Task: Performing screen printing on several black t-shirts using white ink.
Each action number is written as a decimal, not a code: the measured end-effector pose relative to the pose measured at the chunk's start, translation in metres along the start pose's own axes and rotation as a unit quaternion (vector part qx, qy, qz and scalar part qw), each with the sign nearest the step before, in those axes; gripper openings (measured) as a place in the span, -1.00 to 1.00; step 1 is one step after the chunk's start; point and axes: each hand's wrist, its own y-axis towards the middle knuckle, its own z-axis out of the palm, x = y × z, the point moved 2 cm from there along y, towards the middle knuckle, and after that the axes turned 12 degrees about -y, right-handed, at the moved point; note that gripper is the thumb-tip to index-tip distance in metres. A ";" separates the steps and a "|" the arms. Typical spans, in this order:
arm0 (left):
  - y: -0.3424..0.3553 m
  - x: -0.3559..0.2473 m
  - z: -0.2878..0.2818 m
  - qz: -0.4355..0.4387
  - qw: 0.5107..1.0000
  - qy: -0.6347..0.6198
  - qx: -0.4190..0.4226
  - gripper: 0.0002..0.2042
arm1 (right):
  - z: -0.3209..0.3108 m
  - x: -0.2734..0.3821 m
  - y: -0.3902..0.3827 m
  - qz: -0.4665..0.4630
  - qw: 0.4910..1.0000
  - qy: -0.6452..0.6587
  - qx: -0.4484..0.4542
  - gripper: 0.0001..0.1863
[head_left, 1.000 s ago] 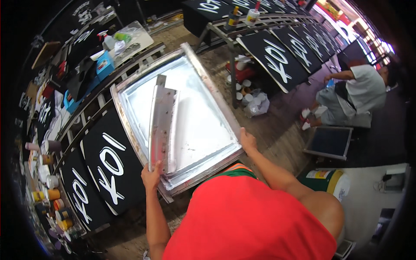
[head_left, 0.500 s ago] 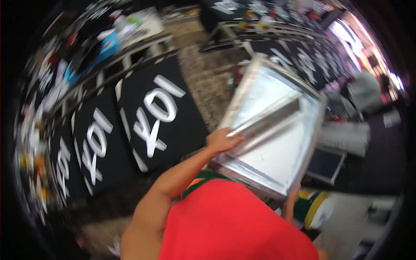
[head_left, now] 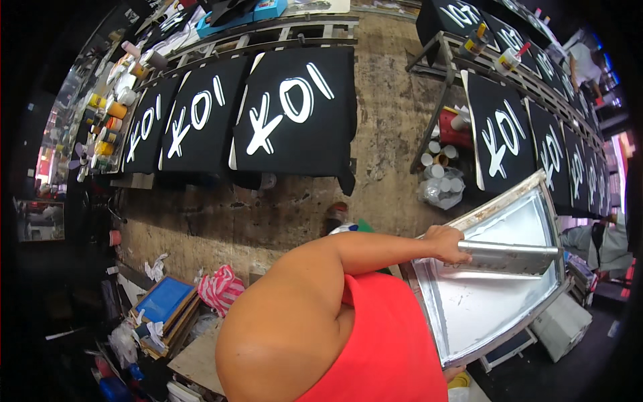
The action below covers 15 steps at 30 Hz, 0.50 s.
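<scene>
My left hand [head_left: 443, 244] is closed round the near end of a long metal squeegee [head_left: 512, 258], which lies across the inside of a screen-printing frame [head_left: 492, 204]. White ink smears cover the screen's mesh [head_left: 469, 315]. At the frame's lower edge, my right hand [head_left: 454, 372] shows only in part, its fingers pressed against the rim; my body hides the rest. The frame is held tilted at my right side. Black shirts [head_left: 295, 114] with white lettering lie flat in a row on the left rack, apart from my hands.
More printed black shirts [head_left: 499, 127] line a rack at right, with ink tubs [head_left: 509, 60] on its rail. A stained floor aisle [head_left: 385, 107] runs between the racks. Small framed screens [head_left: 164, 301] and a pink striped cloth [head_left: 221, 289] lie lower left. Ink bottles [head_left: 115, 110] crowd the far left.
The view has swung round, so the left shirts sit higher and the right rack shows more. The frame and squeegee have shifted to the lower right of the picture, still in my hands.
</scene>
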 end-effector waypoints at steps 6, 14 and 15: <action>0.058 -0.030 0.004 -0.007 0.997 -0.011 -0.072 -0.34 | 0.030 0.072 0.073 -0.027 0.999 -0.001 0.038 -0.11; 0.164 -0.036 -0.021 -0.035 0.988 -0.010 -0.150 -0.31 | 0.126 0.201 0.148 -0.076 0.992 -0.012 0.104 -0.10; 0.177 -0.039 -0.027 -0.043 0.986 -0.018 -0.161 -0.30 | 0.140 0.221 0.156 -0.088 0.988 -0.019 0.124 -0.11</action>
